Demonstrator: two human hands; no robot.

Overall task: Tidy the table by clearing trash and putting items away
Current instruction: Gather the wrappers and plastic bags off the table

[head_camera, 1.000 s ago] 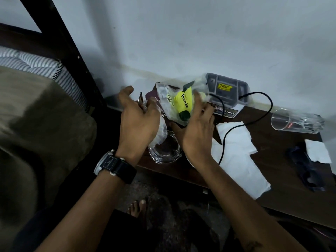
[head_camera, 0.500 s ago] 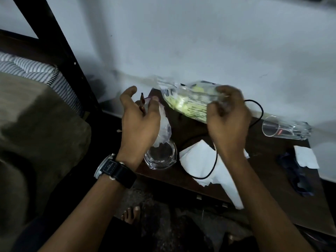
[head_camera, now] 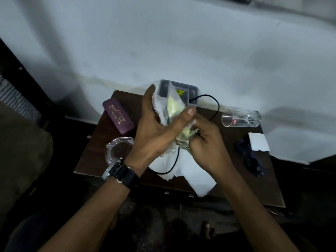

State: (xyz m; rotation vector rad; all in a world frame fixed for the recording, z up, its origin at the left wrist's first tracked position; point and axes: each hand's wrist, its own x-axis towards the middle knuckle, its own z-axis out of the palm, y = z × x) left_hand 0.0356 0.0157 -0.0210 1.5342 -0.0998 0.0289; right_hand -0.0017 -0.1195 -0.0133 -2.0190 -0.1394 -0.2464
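Clearing trash | left hand [head_camera: 155, 130], right hand [head_camera: 207, 145]: both grips curled round plastic packet [head_camera: 173, 108] | next, likely: scrunch tighter, bin it.

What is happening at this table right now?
A person is clearing trash. The left hand and right hand both grip a crumpled plastic wrapper above the table. A glass lying on its side, an ashtray, a purple case, white paper and a cable are not yet cleared.
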